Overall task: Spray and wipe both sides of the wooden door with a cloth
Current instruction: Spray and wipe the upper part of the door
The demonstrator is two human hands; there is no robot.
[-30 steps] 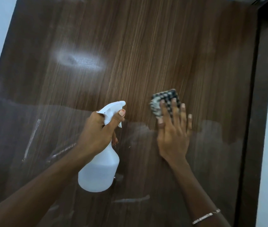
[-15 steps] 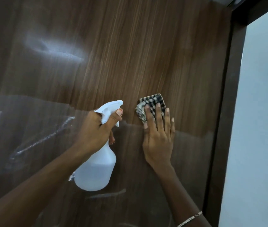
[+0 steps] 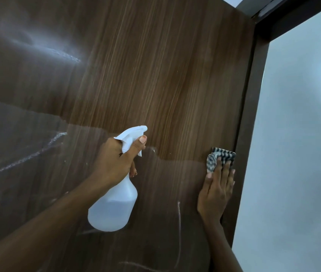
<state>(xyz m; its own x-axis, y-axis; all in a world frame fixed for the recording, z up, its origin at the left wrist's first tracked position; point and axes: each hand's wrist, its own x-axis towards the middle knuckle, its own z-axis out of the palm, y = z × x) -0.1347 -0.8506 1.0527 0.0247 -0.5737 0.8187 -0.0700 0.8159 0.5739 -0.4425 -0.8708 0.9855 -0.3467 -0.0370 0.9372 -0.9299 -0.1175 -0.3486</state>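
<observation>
Door: the wooden door (image 3: 155,75) fills the view, its lower part damp and sheened, with dry grain above.
Cloth: the checked cloth (image 3: 221,157) lies against the door's right edge, at the wet line.
Right hand: the right hand (image 3: 216,193), fingers straight and together, presses the cloth flat, probably for even wiping.
Left hand: the left hand (image 3: 116,161) is curled round the neck of the spray bottle (image 3: 114,205), keeping it ready.

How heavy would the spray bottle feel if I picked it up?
Probably fairly light: the bottle looks like thin plastic, and liquid fills only its lower part. The left hand alone holds it by the neck, so it likely lifts easily. Its round body might roll if laid down.
</observation>
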